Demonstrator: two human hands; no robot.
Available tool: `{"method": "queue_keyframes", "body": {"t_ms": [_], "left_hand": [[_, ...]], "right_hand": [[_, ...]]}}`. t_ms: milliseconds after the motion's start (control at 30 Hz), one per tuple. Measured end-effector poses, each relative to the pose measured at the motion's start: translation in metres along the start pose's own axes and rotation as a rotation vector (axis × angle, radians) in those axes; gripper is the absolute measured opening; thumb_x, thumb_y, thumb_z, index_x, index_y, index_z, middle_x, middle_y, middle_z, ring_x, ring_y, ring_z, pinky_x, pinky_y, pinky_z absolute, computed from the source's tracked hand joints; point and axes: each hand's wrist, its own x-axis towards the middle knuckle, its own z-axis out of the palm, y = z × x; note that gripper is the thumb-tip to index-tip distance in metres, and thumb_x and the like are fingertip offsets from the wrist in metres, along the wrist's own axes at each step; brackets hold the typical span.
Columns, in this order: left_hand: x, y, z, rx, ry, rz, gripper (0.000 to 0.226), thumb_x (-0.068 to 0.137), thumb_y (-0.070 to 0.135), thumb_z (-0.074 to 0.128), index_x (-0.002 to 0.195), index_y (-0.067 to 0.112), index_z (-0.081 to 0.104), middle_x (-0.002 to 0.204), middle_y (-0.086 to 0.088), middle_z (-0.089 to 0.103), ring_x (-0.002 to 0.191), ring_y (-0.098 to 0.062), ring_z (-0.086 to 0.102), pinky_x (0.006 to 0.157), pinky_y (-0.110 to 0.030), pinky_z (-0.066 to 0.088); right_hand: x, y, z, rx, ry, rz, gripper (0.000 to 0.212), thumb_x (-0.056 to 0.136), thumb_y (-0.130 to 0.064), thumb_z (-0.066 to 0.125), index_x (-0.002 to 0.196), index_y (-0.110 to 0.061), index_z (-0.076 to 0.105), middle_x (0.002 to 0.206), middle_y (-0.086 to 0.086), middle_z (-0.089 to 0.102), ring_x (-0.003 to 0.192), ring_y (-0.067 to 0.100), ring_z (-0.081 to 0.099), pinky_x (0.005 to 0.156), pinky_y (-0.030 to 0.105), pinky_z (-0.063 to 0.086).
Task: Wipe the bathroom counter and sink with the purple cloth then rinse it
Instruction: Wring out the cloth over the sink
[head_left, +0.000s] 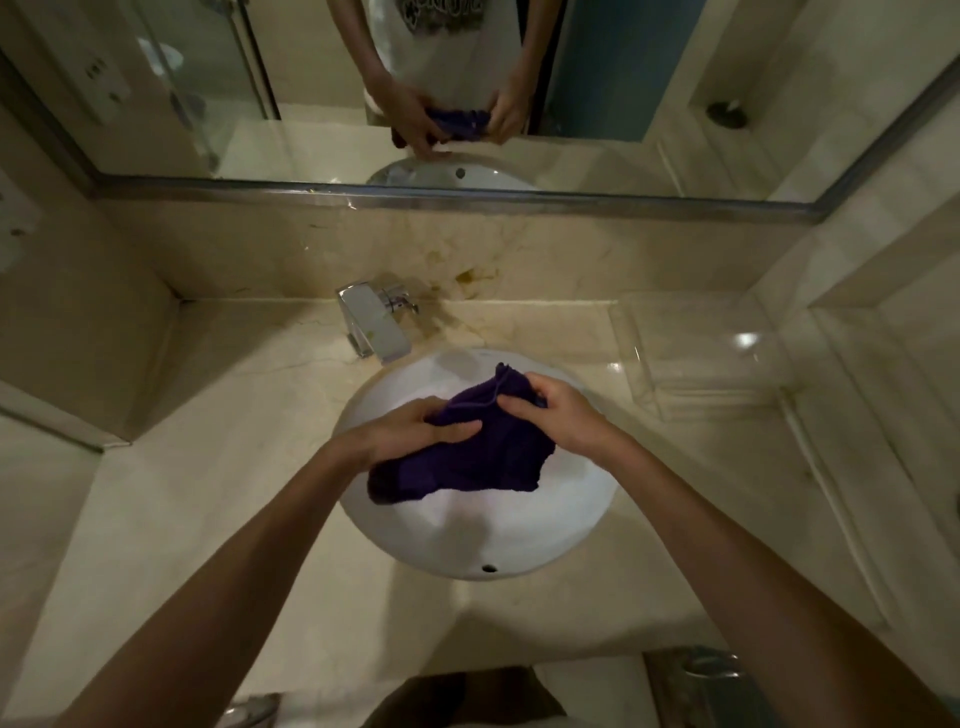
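The purple cloth (483, 452) hangs bunched over the white oval sink (467, 540), held in both hands. My left hand (410, 428) grips its left side, thumb lying across the top. My right hand (556, 410) pinches the upper right corner near the basin's far rim. The cloth's lower edge droops inside the bowl. The beige marble counter (223, 441) surrounds the sink. No water is visibly running from the chrome faucet (374, 325).
A mirror (311, 93) spans the back wall and reflects my hands and the cloth. A clear tray (691, 353) sits on the counter at the right. The overflow hole (487, 568) marks the sink's near wall. Walls close in on both sides.
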Motion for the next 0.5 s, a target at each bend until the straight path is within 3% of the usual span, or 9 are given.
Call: {"method": "queue_keyframes", "body": {"t_ms": [67,167,267,367,500], "left_hand": [[0.007,0.007,-0.004,0.281,0.050,0.101,0.028,0.089,0.059,0.062,0.105,0.036,0.066,0.095,0.010,0.075,0.086,-0.006,0.071,0.081,-0.025,0.055],[0.025,0.008,0.000,0.572,0.104,0.224,0.059,0.078,0.076,0.053,0.108,0.026,0.059,0.097,0.003,0.069,0.086,-0.015,0.065,0.076,-0.030,0.050],[0.037,0.020,0.003,0.658,0.018,0.279,0.042,0.091,0.051,0.063,0.111,0.017,0.049,0.101,-0.001,0.059,0.088,-0.018,0.059,0.074,-0.028,0.050],[0.048,0.030,0.005,0.665,-0.172,0.240,0.031,0.094,0.025,0.065,0.116,0.018,0.044,0.108,-0.002,0.055,0.096,-0.022,0.060,0.078,-0.029,0.053],[0.062,0.051,0.010,0.657,-0.061,0.328,0.024,0.083,0.040,0.078,0.097,0.029,0.063,0.088,0.011,0.066,0.081,-0.011,0.064,0.071,-0.020,0.050]], "right_hand": [[-0.005,0.001,-0.005,-0.063,-0.013,0.021,0.027,0.096,-0.034,0.065,0.115,-0.014,0.064,0.111,0.005,0.071,0.102,0.022,0.069,0.092,0.047,0.057],[-0.012,0.005,-0.012,-0.091,0.017,0.069,0.028,0.097,-0.029,0.064,0.121,-0.015,0.058,0.115,0.004,0.069,0.105,0.021,0.067,0.093,0.048,0.057],[-0.020,0.008,-0.028,-0.057,0.060,0.126,0.028,0.097,-0.022,0.064,0.121,-0.018,0.051,0.117,0.003,0.067,0.108,0.021,0.066,0.093,0.044,0.057],[-0.032,0.009,-0.046,-0.033,0.059,0.156,0.035,0.094,-0.013,0.067,0.122,-0.022,0.048,0.119,0.005,0.067,0.103,0.023,0.069,0.074,0.036,0.059],[-0.045,0.016,-0.070,-0.028,0.030,0.132,0.042,0.090,-0.003,0.068,0.126,-0.023,0.060,0.123,0.005,0.067,0.109,0.024,0.068,0.093,0.045,0.058]]}}
